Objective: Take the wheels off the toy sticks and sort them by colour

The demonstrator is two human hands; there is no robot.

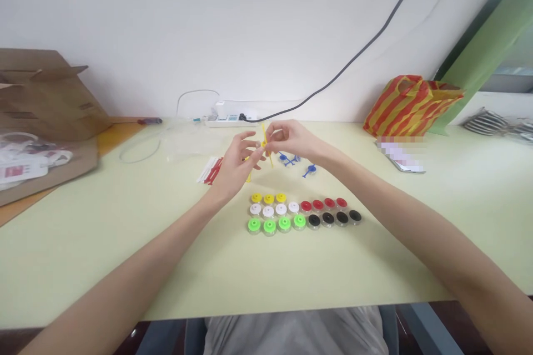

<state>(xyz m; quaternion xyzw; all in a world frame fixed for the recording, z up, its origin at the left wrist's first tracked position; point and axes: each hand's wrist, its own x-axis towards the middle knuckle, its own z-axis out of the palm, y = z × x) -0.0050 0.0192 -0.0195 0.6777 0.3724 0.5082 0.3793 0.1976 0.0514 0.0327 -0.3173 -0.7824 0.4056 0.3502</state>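
A thin yellow plastic stick [270, 158] stands tilted between my two hands, with a small yellow round piece partly hidden by fingertips at its middle. My right hand [291, 137] pinches it from the right. My left hand [238, 163] has its thumb and fingertips closed around it from the left, other fingers loosely curled. Below my hands are rows of small discs on clear bases: yellow discs [268, 199], white discs [268, 211], red discs [317, 204], green discs [284, 224] and black discs [328, 218].
Blue sticks with discs [312, 169] lie beyond my right wrist. Red sticks [214, 171] and white sticks [205, 170] lie left of my left hand. A power strip [231, 121] is by the wall, a cardboard box [45, 94] left, a striped bag [410, 108] right.
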